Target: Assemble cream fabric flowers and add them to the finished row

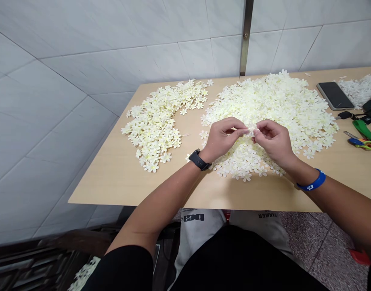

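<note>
Between the fingertips of both hands is a small white artificial flower (pixel 251 130), partly hidden by the fingers. My left hand (pixel 223 137), with a black watch on its wrist, pinches it from the left. From the right, my right hand (pixel 273 141) pinches it too; a blue wristband sits on that forearm. Beneath and behind the hands spreads a large loose pile of pale yellow-white artificial flowers (pixel 273 97). On the table's left lies a curved cluster of similar flowers (pixel 158 121), with a thin strand poking out on its right.
The wooden table (pixel 118 182) stands against a tiled wall (pixel 127 28). At the right are a smartphone (pixel 336 96), a heap of small white pieces (pixel 359 89), keys (pixel 345 115), a green-handled tool (pixel 365 130) and scissors (pixel 365 144). More flowers (pixel 84 275) show below at left.
</note>
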`<control>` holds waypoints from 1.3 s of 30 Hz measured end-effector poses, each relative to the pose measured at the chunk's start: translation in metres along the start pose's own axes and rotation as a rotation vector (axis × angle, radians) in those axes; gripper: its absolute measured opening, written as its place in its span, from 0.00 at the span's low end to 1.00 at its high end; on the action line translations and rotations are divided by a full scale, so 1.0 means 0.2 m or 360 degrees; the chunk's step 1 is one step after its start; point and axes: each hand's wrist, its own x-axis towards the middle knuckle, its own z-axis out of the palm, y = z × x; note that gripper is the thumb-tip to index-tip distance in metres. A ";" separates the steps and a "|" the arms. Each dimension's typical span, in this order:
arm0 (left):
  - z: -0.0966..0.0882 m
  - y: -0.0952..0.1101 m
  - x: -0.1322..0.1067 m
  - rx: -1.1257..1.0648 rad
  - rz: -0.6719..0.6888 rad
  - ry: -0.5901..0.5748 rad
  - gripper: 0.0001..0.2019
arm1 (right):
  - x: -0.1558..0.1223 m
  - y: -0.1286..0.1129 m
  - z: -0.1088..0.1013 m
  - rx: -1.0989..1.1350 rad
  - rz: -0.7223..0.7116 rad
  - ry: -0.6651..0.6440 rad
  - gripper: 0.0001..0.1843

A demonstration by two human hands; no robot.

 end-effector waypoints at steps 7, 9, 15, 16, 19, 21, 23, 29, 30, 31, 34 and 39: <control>-0.02 0.01 0.02 0.0231 -0.0143 0.0144 0.10 | 0.02 0.02 -0.01 -0.0027 0.0042 0.0139 0.07; -0.01 0.02 0.01 0.0234 -0.0095 0.0070 0.10 | 0.01 0.01 0.00 -0.0054 0.0018 0.0096 0.08; 0.00 0.02 0.00 0.0307 -0.0050 0.0065 0.10 | 0.00 0.00 0.00 0.0018 0.0011 0.0009 0.10; -0.01 0.01 0.01 0.0320 -0.0072 0.0098 0.10 | 0.00 0.00 0.00 0.0031 0.0023 0.0023 0.10; -0.02 -0.01 0.02 0.0354 -0.0114 0.0157 0.06 | 0.02 0.01 0.00 0.0083 0.0053 0.0053 0.10; -0.02 0.00 0.01 0.0343 -0.0102 0.0122 0.05 | 0.02 0.01 0.00 0.0122 0.0053 0.0042 0.11; 0.00 0.00 0.00 0.0285 -0.0078 0.0062 0.05 | 0.02 0.01 0.00 0.0159 0.0042 0.0013 0.13; 0.03 0.01 -0.01 0.0104 -0.0083 0.0104 0.03 | 0.01 0.03 0.01 0.0202 0.0058 -0.0061 0.17; 0.03 0.01 -0.01 0.0076 -0.0094 0.0105 0.04 | 0.01 0.04 0.01 0.0219 0.0059 -0.0063 0.17; 0.02 0.01 -0.01 0.0046 -0.0098 0.0104 0.04 | 0.01 0.04 0.00 0.0239 0.0062 -0.0067 0.16; 0.02 0.00 0.00 -0.0043 -0.0065 0.0115 0.04 | 0.01 0.05 0.00 0.0296 0.0063 -0.0084 0.16; 0.01 -0.01 0.00 -0.0146 -0.0054 0.0108 0.04 | 0.01 0.05 0.00 0.0369 0.0056 -0.0105 0.17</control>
